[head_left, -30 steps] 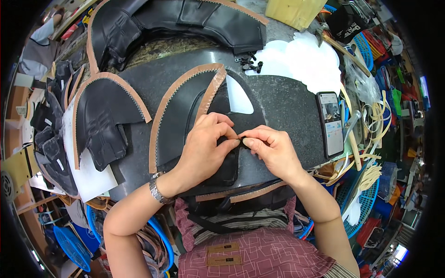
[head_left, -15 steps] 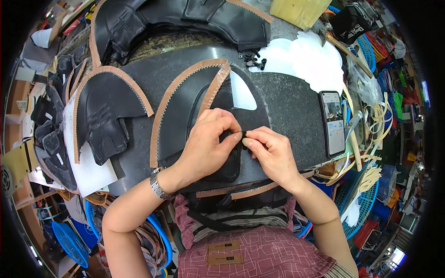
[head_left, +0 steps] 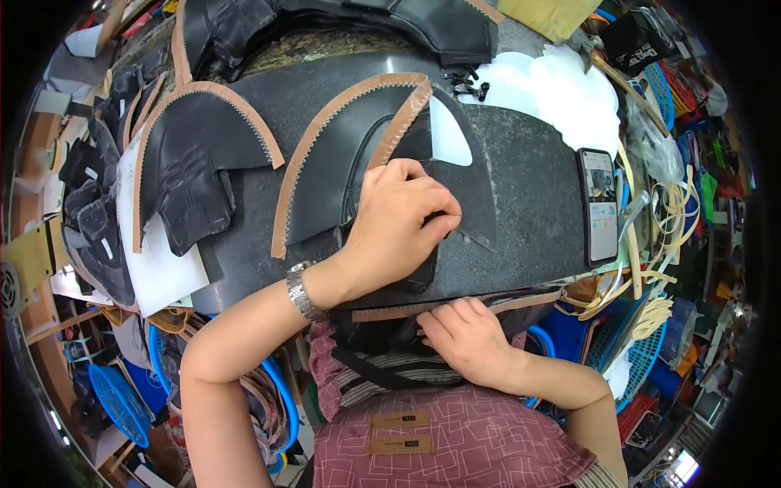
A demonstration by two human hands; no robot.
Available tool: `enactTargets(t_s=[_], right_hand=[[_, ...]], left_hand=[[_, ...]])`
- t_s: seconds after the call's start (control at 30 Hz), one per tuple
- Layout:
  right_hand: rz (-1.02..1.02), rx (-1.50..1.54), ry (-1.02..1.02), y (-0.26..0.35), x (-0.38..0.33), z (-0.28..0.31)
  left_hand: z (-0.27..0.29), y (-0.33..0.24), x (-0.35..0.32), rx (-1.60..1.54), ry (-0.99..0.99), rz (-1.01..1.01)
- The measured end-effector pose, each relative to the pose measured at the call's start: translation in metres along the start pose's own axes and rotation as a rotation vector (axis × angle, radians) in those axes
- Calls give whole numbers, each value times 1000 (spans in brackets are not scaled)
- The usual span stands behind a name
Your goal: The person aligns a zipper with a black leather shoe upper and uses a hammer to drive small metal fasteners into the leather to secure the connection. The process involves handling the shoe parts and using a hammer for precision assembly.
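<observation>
My left hand (head_left: pixel 404 213) is over a black leather shoe upper (head_left: pixel 325 175) with a zigzag-stitched tan edging strip. Its thumb and forefinger are pinched together. Whatever they may hold does not show. At the table's near edge, my right hand (head_left: pixel 472 343) has its fingers curled against another black leather piece with a tan strip (head_left: pixel 394 313). Its fingertips are on dark material that I cannot make out. A white curved patch (head_left: pixel 449 134) shows beside the folded tan strip of the upper.
A second tan-edged upper (head_left: pixel 187 154) lies left on white card (head_left: pixel 175 281). Another (head_left: pixel 325 16) is at the back, near small black parts (head_left: pixel 468 85). A phone (head_left: pixel 600 207), a hammer (head_left: pixel 626 81) and pale strips (head_left: pixel 671 203) are on the right. Blue baskets (head_left: pixel 122 403) stand below.
My hands were together at the fingertips over the upper. My right hand has come down toward me to the table's near edge. The left stays over the upper, now turned more palm-down.
</observation>
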State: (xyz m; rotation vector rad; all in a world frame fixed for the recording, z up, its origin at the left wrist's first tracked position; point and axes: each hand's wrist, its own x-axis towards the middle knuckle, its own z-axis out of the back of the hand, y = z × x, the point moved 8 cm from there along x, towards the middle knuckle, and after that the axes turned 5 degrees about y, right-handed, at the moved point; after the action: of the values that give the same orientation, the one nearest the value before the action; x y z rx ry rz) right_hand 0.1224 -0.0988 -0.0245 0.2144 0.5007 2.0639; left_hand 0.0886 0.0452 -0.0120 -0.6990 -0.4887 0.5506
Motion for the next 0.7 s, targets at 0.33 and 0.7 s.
enactTargets(t_s=[0.33, 0.7], right_hand=[[-323, 397, -534, -91, -16, 99], [-117, 5, -718, -73, 52, 101]], left_hand=[[11, 19, -8, -297, 374, 133], [5, 19, -11, -322, 333, 160]])
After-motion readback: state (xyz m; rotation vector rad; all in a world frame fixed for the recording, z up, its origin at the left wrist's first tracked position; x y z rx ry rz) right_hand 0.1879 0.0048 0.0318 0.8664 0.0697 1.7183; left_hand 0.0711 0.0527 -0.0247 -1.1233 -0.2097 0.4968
